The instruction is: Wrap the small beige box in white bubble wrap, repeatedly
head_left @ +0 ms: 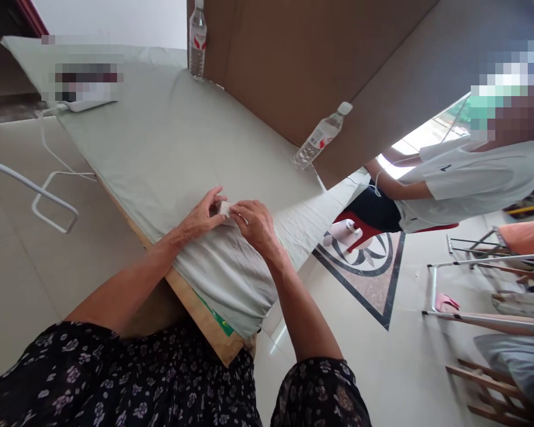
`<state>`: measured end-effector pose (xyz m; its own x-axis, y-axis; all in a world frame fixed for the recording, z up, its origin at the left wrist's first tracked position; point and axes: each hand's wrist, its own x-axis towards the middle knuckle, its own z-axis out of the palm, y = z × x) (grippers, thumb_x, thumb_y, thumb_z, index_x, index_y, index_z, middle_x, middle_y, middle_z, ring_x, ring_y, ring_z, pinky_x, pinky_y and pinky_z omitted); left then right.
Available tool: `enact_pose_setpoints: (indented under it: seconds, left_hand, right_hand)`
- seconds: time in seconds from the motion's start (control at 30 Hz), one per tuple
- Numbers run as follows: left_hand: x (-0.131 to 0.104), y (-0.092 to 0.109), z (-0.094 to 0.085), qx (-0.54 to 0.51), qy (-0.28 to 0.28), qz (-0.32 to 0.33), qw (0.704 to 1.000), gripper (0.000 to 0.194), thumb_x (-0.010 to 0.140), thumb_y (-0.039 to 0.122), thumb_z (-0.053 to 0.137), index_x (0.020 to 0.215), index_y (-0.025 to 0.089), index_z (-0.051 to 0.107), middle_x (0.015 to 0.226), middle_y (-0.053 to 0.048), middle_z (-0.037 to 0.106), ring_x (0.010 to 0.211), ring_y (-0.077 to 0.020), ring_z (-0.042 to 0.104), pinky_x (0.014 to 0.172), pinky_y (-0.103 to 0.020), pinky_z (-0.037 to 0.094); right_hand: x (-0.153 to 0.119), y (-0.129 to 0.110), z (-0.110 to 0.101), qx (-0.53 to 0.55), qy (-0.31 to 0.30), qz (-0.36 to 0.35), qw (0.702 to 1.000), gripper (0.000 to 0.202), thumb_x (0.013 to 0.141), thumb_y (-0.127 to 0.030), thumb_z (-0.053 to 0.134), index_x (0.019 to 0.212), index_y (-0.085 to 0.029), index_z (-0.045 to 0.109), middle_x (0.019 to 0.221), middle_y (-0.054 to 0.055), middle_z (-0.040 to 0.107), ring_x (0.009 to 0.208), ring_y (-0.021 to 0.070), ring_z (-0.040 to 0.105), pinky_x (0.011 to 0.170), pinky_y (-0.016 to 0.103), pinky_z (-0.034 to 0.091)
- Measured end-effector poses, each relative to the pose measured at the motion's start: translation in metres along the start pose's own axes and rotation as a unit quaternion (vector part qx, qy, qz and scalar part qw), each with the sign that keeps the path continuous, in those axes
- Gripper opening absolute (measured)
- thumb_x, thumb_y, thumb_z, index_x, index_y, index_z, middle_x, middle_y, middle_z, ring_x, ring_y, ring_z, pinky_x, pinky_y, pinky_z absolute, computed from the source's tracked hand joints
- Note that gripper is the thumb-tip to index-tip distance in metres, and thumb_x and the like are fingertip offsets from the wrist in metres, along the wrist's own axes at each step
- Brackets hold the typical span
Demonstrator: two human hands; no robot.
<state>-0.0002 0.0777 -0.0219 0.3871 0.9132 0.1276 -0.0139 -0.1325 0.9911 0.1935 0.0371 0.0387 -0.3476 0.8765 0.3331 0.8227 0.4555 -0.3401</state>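
Observation:
Near the front of the cloth-covered table, both hands meet around a small whitish, block-like piece with a speckled or patterned face. Its kind is too small to make out. My left hand holds it from the left, with thumb and fingers closed about it. From the right, my right hand pinches at its edge, fingers bent together. The fingers hide part of the piece. Beneath the hands the pale green-grey cloth lies wrinkled.
A large brown cardboard panel stands across the table, with one upright water bottle and one tilted bottle against it. Beyond it sits a person in a white shirt. A white cable hangs at left; metal-framed chairs stand right.

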Motion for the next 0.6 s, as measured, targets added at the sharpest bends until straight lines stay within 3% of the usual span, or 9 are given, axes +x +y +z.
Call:
enact_pose_setpoints:
  seconds: [0.17,0.27,0.47,0.6]
  left_hand:
    - [-0.001,0.002,0.002,0.005,-0.001,0.006,1.000,0.094,0.076,0.035,0.074,0.160,0.017,0.035,0.146,-0.018,0.059,0.120,-0.0235,0.063,0.108,-0.042,0.048]
    - [0.000,0.003,0.003,0.014,0.004,0.004,1.000,0.096,0.074,0.034,0.074,0.159,0.014,0.035,0.142,-0.019,0.061,0.117,-0.0237,0.064,0.107,-0.042,0.048]
    - [-0.001,0.001,0.005,0.026,0.009,-0.001,1.000,0.095,0.072,0.033,0.072,0.159,0.018,0.037,0.147,-0.017,0.057,0.124,-0.0253,0.061,0.112,-0.044,0.046]
    - [-0.002,0.006,0.006,0.052,0.011,-0.005,0.999,0.098,0.070,0.032,0.072,0.160,0.017,0.036,0.143,-0.016,0.058,0.128,-0.0289,0.060,0.115,-0.047,0.043]
  right_hand:
    - [0.007,-0.007,-0.005,-0.138,-0.053,-0.058,0.987,0.024,0.103,-0.018,0.054,0.094,-0.023,0.076,0.103,0.008,0.078,0.091,0.0227,0.060,0.083,0.038,0.039]
    - [0.012,-0.010,-0.002,-0.173,-0.060,-0.058,0.981,0.025,0.103,-0.014,0.051,0.093,-0.019,0.073,0.099,0.010,0.076,0.088,0.0228,0.059,0.081,0.038,0.036]
    - [0.029,-0.003,-0.002,-0.117,-0.002,0.028,0.993,0.020,0.104,-0.020,0.048,0.096,-0.020,0.066,0.100,0.009,0.074,0.093,0.0232,0.061,0.084,0.036,0.035]
    - [0.045,0.002,-0.009,-0.080,0.005,0.038,0.996,0.018,0.103,-0.021,0.046,0.095,-0.022,0.061,0.109,0.009,0.073,0.100,0.0237,0.061,0.088,0.037,0.037]
